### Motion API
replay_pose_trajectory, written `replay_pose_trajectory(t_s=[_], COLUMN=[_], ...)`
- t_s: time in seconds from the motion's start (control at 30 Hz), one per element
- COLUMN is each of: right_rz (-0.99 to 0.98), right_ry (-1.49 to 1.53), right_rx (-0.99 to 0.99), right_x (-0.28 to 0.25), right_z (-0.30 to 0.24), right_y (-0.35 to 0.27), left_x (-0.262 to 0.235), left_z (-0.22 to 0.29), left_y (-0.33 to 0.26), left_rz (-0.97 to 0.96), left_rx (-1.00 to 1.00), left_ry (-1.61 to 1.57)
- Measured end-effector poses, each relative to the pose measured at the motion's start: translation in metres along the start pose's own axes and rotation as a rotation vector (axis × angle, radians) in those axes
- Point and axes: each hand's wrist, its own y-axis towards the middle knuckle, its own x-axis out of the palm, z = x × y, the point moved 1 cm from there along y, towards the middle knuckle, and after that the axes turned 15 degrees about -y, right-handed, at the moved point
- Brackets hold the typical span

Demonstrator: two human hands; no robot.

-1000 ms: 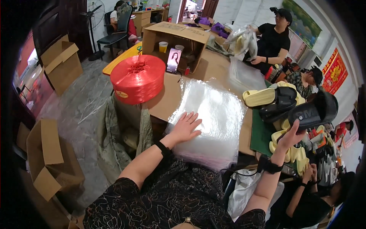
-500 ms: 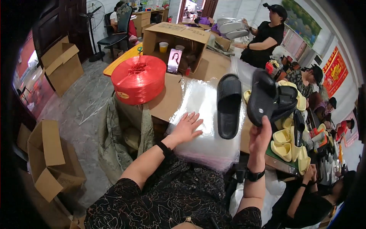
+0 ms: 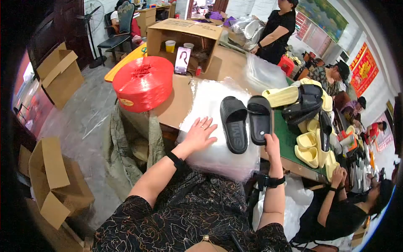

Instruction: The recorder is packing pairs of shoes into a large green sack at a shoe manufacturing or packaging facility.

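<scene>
My left hand [image 3: 199,135] lies flat with fingers spread on a stack of clear plastic bags [image 3: 205,101]. One black slide sandal [image 3: 235,130] rests on the right part of the stack, its toe end away from me. Beside it, my right hand [image 3: 272,143] grips a second black slide sandal [image 3: 259,119] by the heel, thumb on the footbed. The two sandals lie side by side, almost touching. Whether the held one bears on the bags is hard to tell.
Yellow sandals [image 3: 308,147] and black sandals [image 3: 308,101] pile up on the right. A red twine roll [image 3: 142,84], a propped phone [image 3: 183,60] and a cardboard box [image 3: 180,31] stand at the back. Another person [image 3: 352,210] sits at lower right.
My right hand has brought the second black sandal left and down beside the first one. My left hand stays flat on the bags. The standing person's held package has been lowered.
</scene>
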Motion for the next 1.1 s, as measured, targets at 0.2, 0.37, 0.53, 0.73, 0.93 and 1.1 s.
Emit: replay_pose_trajectory(t_s=[0.2,0.37,0.53,0.73,0.93,1.1], right_rz=[-0.282,0.297,0.038,-0.011,0.005,0.179], right_ry=[-0.311,-0.633,-0.624,-0.856,-0.695,-0.543], right_rx=[0.098,-0.29,-0.408,-0.325,-0.423,-0.427], right_x=[-0.007,0.001,0.033,0.07,0.067,0.051], right_z=[0.035,-0.003,-0.05,-0.045,-0.038,-0.023], right_y=[-0.014,-0.026,-0.004,0.04,0.052,0.032], left_x=[0.004,0.002,0.003,0.001,-0.013,-0.024], left_z=[-0.004,-0.005,-0.006,-0.005,-0.001,0.004], left_y=[0.001,-0.004,-0.003,0.002,0.008,0.017], left_rz=[0.085,0.052,0.022,-0.062,-0.22,-0.301], left_rx=[0.074,0.047,0.024,-0.044,-0.101,-0.115], left_ry=[0.006,0.021,-0.004,-0.054,-0.054,-0.055])
